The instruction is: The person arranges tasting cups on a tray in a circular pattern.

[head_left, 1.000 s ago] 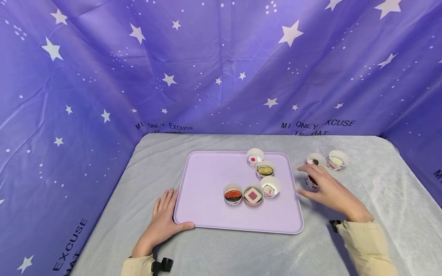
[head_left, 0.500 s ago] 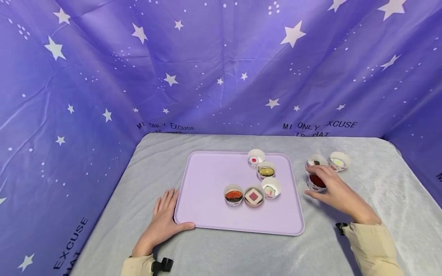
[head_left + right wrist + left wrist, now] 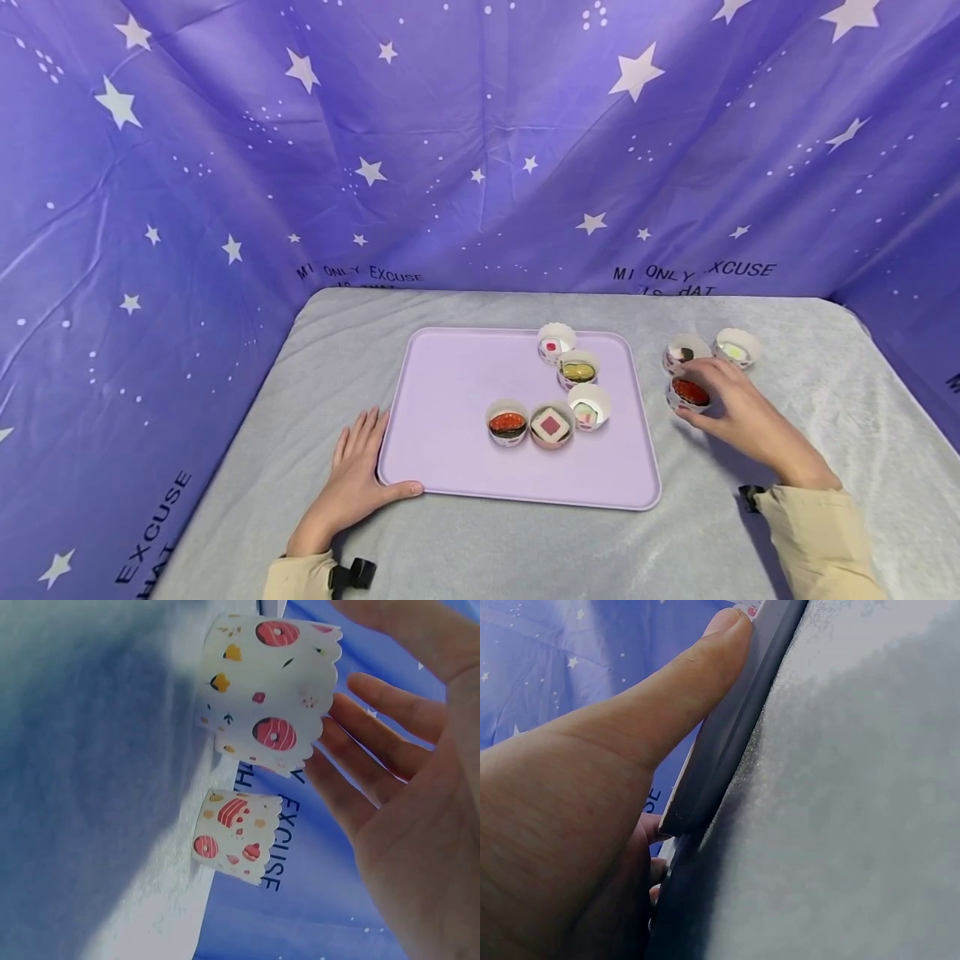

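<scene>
In the head view, my left hand (image 3: 352, 479) lies at the lilac tray's (image 3: 442, 467) near left corner, fingers spread along its side and thumb over the front rim. The left wrist view shows that thumb (image 3: 705, 671) extended against the tray edge. Right of the tray, my right hand (image 3: 738, 417) is around a patterned paper cup (image 3: 274, 690) holding a red-topped sushi piece (image 3: 690, 392). Its thumb is at the cup's near side, its fingers at the far side. In the right wrist view the fingers (image 3: 375, 742) are fairly straight, right at the scalloped rim.
Several paper cups with sushi pieces stand on the tray, among them one with orange roe (image 3: 507, 423) and one with a square piece (image 3: 551, 427). Behind the right hand are two more cups, one with dark filling (image 3: 681, 354) and one with yellow-green (image 3: 737, 350).
My right hand has moved right from the tray's edge to the red-topped cup, thumb and fingers coming to its sides. The left hand and the cups on the tray stay put.
</scene>
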A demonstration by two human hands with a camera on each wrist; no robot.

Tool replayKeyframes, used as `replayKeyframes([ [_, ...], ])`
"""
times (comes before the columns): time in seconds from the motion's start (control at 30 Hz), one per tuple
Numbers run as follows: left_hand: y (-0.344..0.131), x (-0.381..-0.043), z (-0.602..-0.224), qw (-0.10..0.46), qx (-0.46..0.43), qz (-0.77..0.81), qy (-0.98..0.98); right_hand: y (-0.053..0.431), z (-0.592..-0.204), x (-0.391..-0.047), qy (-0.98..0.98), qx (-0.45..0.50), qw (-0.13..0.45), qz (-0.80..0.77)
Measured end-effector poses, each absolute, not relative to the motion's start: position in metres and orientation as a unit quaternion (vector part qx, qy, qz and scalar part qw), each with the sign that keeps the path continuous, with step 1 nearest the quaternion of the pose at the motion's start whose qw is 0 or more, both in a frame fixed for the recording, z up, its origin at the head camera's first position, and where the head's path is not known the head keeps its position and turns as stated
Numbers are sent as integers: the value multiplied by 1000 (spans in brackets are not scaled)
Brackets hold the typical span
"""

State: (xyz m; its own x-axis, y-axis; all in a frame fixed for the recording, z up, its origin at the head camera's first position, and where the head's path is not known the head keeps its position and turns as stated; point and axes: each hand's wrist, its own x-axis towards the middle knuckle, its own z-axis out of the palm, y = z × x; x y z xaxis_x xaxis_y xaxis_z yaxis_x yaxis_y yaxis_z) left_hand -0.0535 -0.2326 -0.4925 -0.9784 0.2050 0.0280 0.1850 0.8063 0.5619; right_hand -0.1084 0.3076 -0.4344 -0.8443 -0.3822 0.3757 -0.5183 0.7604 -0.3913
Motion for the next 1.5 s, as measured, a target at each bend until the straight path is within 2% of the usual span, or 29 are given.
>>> replayKeyframes([
  [0.47, -233, -54, -493, 20, 102, 292, 951, 315, -437, -108, -936, 191, 103, 276],
  [1.0, -232, -54, -492, 17, 102, 291, 951, 317, -443, -107, -942, 165, 135, 258],
  [1.5, -233, -54, -492, 20, 100, 289, 952, 315, -443, -108, -942, 142, 107, 284],
])
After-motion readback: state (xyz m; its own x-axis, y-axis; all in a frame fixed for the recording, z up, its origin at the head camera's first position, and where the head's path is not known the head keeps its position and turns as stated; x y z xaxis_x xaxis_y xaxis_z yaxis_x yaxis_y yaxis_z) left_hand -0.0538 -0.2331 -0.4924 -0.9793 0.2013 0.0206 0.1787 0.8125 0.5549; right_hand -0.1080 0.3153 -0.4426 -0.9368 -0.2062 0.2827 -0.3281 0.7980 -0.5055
